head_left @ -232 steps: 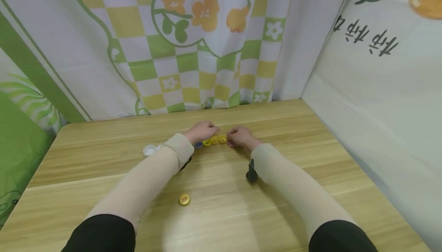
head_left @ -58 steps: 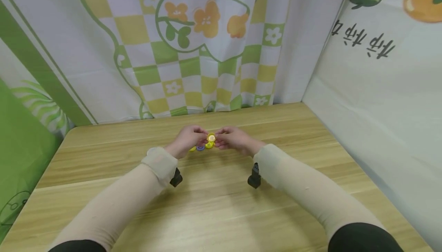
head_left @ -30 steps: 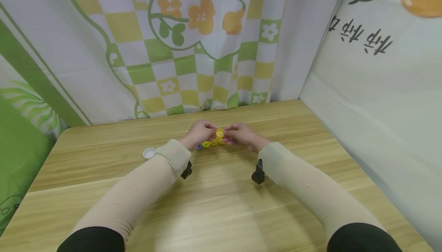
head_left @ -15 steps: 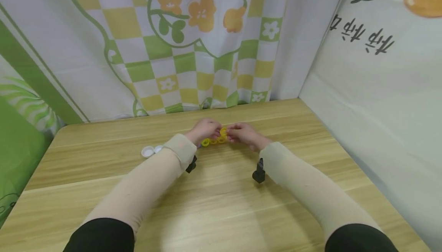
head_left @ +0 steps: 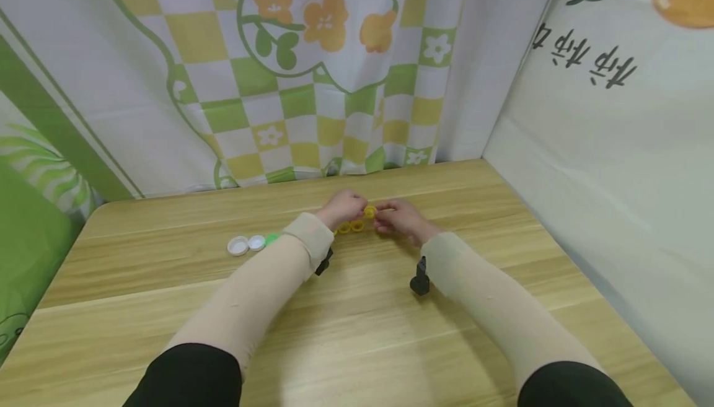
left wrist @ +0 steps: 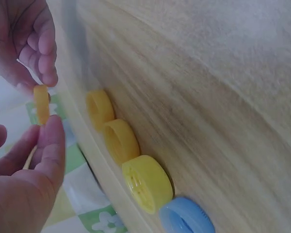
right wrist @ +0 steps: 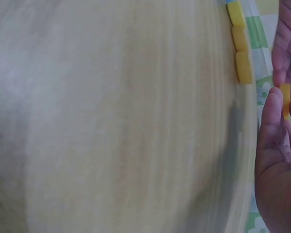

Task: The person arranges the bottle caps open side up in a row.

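A small yellow bottle cap (head_left: pixel 370 211) is held up off the table between both hands. My left hand (head_left: pixel 346 205) pinches it from the left with curled fingers; in the left wrist view the cap (left wrist: pixel 41 104) stands on edge at those fingertips. From the other side my right hand (head_left: pixel 403 217) grips it, its thumb and finger around the cap (right wrist: pixel 285 99) in the right wrist view. Just below lies a row of caps: two orange-yellow caps (left wrist: pixel 100 109), a brighter yellow cap (left wrist: pixel 148 184) and a blue cap (left wrist: pixel 186 216).
The row continues leftward with a green cap (head_left: pixel 271 239) and two white caps (head_left: pixel 237 246). My left sleeve (head_left: pixel 262 283) hides its middle part. A patterned curtain (head_left: pixel 334 116) hangs along the back edge of the wooden table (head_left: pixel 357 326); a white wall panel (head_left: pixel 608 165) borders the right.
The lone yellow cap near the table's front left its spot after the oldest frame. Over the last second both hands shift right with the held cap, the left hand more, uncovering the green cap.
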`<state>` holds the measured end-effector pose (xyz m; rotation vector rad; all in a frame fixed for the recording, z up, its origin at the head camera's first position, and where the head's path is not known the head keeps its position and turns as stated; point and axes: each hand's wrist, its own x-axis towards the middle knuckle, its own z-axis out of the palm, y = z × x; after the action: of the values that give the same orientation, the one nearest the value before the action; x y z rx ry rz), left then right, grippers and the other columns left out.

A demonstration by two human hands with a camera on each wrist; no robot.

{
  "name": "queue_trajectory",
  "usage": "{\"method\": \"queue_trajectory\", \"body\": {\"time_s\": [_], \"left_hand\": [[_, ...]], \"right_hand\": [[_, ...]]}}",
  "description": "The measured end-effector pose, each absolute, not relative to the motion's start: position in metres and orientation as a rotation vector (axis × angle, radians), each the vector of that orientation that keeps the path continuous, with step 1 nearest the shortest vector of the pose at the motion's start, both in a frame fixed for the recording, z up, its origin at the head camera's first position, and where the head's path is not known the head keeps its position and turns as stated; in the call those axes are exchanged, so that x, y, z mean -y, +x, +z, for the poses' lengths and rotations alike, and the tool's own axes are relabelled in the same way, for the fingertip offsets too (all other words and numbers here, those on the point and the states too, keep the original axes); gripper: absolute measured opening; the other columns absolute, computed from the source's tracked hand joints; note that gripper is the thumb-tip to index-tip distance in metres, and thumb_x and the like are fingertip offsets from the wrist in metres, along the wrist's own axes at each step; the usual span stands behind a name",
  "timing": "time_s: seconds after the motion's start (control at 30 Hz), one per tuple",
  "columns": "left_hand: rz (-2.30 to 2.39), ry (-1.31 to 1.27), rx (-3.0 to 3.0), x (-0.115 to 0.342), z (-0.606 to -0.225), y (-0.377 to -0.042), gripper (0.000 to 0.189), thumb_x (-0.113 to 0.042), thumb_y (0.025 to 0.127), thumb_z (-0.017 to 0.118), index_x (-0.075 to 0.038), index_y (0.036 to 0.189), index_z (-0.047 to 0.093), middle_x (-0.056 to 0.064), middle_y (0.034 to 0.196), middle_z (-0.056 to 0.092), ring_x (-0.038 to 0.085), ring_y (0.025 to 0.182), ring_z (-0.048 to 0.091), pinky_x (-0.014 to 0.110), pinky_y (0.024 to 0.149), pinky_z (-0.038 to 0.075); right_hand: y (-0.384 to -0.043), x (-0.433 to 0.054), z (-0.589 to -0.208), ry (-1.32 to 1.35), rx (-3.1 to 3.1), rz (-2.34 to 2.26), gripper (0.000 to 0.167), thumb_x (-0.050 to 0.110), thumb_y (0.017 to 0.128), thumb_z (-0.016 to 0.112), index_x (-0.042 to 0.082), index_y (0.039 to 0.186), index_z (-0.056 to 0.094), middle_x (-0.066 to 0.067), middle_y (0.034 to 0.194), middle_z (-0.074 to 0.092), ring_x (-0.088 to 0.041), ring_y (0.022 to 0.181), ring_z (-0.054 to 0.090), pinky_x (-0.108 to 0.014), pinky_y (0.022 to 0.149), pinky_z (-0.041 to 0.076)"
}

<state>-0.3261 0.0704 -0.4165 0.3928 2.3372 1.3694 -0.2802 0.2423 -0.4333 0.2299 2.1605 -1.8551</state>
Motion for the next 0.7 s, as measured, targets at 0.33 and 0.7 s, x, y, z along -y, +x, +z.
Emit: {"method": "queue_trajectory", "body": {"time_s": [0.33,0.7], "left_hand": [[1.122,0.64,-2.535,-0.082,-0.415,-0.325,0.033,-0.001,0.098,0.054,0.006,0.127,0.069,0.018,0.131,0.067,0.023,0.103,0.064,0.03,0.088,0.055],[0.877,0.778,-2.793,-0.094,-0.427,-0.327,0.022,0.003,0.09,0.059,0.002,0.105,0.075,0.015,0.111,0.073,0.031,0.106,0.067,0.039,0.094,0.055]], "right_hand": [[-0.279,-0.242,-0.436,0.304,-2.21,-1.859,0.031,0.002,0.106,0.053,-0.012,0.133,0.052,-0.013,0.095,0.068,-0.013,0.078,0.068,-0.022,0.075,0.06],[-0.283,-0.234,-0.444,0.383,-2.361,-1.742,0.016,-0.003,0.099,0.054,-0.008,0.114,0.058,-0.011,0.081,0.067,-0.012,0.067,0.064,-0.018,0.058,0.055]]}}
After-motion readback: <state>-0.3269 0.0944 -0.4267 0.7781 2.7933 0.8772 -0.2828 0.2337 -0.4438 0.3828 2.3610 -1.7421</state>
